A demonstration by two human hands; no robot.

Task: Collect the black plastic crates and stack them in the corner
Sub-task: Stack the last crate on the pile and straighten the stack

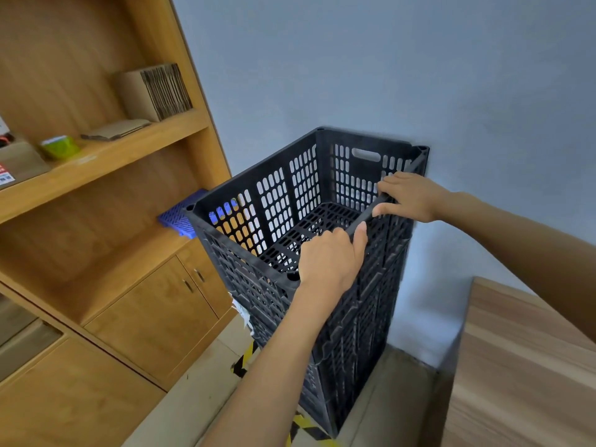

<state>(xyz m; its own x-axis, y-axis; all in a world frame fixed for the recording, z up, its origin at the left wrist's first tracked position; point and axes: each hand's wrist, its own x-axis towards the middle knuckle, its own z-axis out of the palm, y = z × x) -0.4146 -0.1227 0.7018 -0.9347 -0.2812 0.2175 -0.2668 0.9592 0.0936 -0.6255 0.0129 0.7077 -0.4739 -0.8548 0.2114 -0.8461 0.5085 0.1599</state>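
Stack of black crates stood in far corner, between shelving unit on the left and wall. Top crate looked light, rigid; best held by rim. Left hand and right hand both curled over near-right rim.

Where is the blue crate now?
The blue crate lies on the wooden shelf unit's lower ledge, left of the top black crate, partly hidden behind it.
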